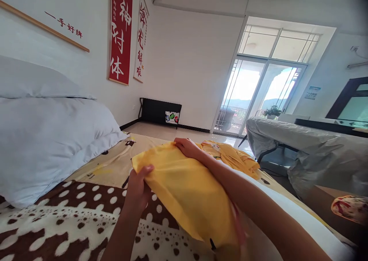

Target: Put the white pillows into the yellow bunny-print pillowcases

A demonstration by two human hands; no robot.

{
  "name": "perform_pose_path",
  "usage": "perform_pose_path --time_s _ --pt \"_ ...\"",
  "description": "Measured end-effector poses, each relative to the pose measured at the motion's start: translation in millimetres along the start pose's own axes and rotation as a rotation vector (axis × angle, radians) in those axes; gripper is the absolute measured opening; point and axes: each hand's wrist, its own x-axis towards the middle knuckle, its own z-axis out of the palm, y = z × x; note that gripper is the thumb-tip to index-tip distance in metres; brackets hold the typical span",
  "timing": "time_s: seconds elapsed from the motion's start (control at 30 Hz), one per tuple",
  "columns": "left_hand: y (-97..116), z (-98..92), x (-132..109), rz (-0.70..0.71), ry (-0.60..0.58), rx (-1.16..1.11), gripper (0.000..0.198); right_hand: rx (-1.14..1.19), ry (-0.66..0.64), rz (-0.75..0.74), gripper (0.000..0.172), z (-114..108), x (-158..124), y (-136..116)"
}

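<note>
A piece of yellow cloth (184,180), possibly a pillowcase, stretches between my hands above the bed. My left hand (140,185) pinches its left edge near a corner, thumb on top. At the far edge, my right hand (188,147) grips the cloth with curled fingers. The near end hangs toward me, with a pinkish strip and a small dark mark near the bottom. A second, crumpled yellow cloth (232,157) with a printed patch lies just beyond my right forearm. White fabric (284,203) lies under and beside that forearm.
White pillows (57,130) are stacked at the left on a brown-and-cream patterned blanket (77,219). To the right stand a plastic-covered table (276,134) and a cardboard box (324,199) with a patterned cloth bundle (350,208). A black folded frame (156,110) leans against the far wall.
</note>
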Motion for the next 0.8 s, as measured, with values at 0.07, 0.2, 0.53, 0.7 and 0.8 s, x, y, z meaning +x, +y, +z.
perform_pose_path --time_s 0.07,0.2,0.53,0.7,0.8 --pt "-8 -13.2 23 -0.001 -0.040 0.172 0.042 -0.100 0.032 0.088 0.028 -8 -4 8" --pt "-16 -36.6 49 -0.132 -0.167 0.330 0.038 -0.245 0.023 0.153 0.031 -13 -10 4" --pt "5 -21.3 20 -0.288 -0.383 0.359 0.036 -0.228 -0.086 0.034 0.024 13 -9 -32" --pt "7 -18.6 16 -0.283 -0.273 0.087 0.037 -0.049 -0.143 -0.057 0.031 4 0 -8" --pt "9 -14.4 11 -0.283 -0.219 0.034 0.032 0.044 -0.203 -0.093 0.024 0 6 3"
